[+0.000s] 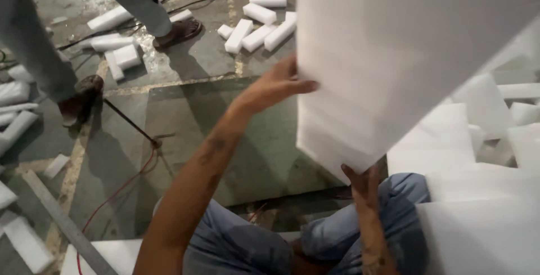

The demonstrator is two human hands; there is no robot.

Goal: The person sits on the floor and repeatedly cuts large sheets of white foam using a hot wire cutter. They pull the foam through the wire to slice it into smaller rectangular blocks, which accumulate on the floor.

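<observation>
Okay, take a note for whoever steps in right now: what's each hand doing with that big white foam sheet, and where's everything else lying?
Left hand: palm flat against the left edge of the big white foam sheet, which is lifted and tilted.
Right hand: gripping the sheet's bottom corner from below.
Person is seated, knees in jeans below the sheet.
More white foam slabs are piled at the right.
Small cut foam blocks lie scattered on the concrete floor ahead, with a red cable at the left.
Another person's legs stand at upper left.
Sheet is held up, not set down.
</observation>
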